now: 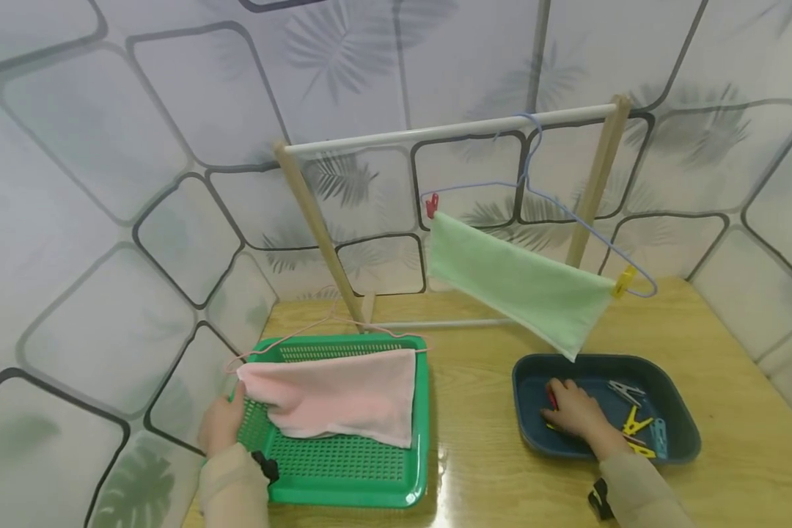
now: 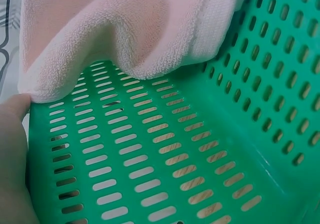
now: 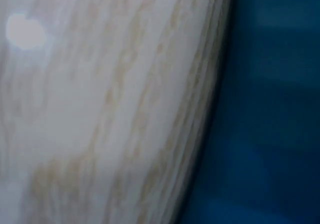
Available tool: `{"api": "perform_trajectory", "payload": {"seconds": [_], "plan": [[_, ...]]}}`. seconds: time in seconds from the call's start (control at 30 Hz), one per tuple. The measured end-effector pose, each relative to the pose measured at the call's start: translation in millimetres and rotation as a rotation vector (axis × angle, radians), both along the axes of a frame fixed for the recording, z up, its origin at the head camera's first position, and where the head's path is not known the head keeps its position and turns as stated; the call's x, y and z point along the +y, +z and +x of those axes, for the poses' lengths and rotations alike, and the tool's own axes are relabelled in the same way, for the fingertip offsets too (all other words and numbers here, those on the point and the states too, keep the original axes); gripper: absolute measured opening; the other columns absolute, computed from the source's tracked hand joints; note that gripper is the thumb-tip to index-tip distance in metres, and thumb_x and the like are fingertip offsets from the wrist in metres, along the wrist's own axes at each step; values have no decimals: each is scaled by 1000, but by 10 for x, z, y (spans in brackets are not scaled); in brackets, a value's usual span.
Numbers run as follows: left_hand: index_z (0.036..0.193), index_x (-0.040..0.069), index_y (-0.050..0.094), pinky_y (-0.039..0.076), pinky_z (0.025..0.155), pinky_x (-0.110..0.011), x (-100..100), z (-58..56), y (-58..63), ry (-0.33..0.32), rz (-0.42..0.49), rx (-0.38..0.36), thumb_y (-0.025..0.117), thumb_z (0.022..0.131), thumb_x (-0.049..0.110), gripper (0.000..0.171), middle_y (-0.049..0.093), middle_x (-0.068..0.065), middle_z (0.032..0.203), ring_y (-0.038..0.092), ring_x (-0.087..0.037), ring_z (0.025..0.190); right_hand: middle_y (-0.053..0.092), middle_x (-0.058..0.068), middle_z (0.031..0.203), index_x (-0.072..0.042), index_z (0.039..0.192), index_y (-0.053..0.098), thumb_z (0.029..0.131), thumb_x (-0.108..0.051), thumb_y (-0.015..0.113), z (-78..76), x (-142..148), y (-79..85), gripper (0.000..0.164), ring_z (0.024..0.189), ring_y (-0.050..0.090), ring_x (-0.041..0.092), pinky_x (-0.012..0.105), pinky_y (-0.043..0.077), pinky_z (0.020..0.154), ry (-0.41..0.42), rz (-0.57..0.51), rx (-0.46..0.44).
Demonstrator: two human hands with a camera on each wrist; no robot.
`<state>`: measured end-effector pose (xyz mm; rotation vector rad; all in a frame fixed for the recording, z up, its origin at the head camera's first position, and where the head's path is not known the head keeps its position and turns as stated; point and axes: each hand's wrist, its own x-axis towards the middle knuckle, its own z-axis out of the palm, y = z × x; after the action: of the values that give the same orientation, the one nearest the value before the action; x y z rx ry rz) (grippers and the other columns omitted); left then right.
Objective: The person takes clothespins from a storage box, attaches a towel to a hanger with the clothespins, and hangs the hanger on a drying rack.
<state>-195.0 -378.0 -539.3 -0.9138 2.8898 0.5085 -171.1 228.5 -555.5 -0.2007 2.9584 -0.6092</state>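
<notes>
At the left, my left hand (image 1: 222,424) pinches the corner of a pink towel (image 1: 343,396), right by the end of a pink wire hanger (image 1: 303,328). The towel hangs over a green perforated basket (image 1: 422,411). In the left wrist view the thumb (image 2: 16,107) sits at the towel's corner, the other fingers hidden. My right hand (image 1: 576,411) reaches into a dark blue tray (image 1: 683,433), fingers curled on a red clothespin (image 1: 552,398). The right wrist view shows only blurred tabletop and the tray's blue side (image 3: 260,109).
A rack with a white rail (image 1: 402,136) stands behind. On it hangs a blue hanger (image 1: 587,227) with a green towel (image 1: 515,275), clipped by a red clothespin (image 1: 432,205) and a yellow clothespin (image 1: 623,281). Several clothespins, including a blue one (image 1: 659,438), lie in the tray.
</notes>
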Motion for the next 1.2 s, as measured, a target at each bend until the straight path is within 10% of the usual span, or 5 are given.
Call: {"api": "perform_trajectory", "payload": {"seconds": [0.17,0.5,0.97,1.2], "plan": [[110,0,41,34,54,-45,25,6,7,5,-15,-5,-3,65,66,91,41,-24,107,43,-38,85,35,2,65,-12,81,45,67,-32,60,1,3,-26,29,57,36,18,31,26,43,10,-9,-31],[106,-3,44,36,55,-43,386,229,569,36,54,-16,4,71,63,84,42,-25,105,48,-33,72,31,0,60,-13,70,41,71,-16,57,6,-12,-31,16,52,32,14,27,26,45,69,-27,47],[109,-5,41,36,55,-44,412,240,617,2,47,6,4,71,63,85,40,-25,107,43,-39,85,35,0,62,-11,73,44,70,-21,59,1,-4,-25,18,54,33,13,27,27,46,59,-49,41],[110,-5,39,36,58,-44,447,299,669,-24,57,-9,5,73,61,82,39,-25,108,42,-39,87,46,11,77,-1,95,46,58,-44,62,144,23,180,59,66,46,23,36,36,49,6,39,-142]]}}
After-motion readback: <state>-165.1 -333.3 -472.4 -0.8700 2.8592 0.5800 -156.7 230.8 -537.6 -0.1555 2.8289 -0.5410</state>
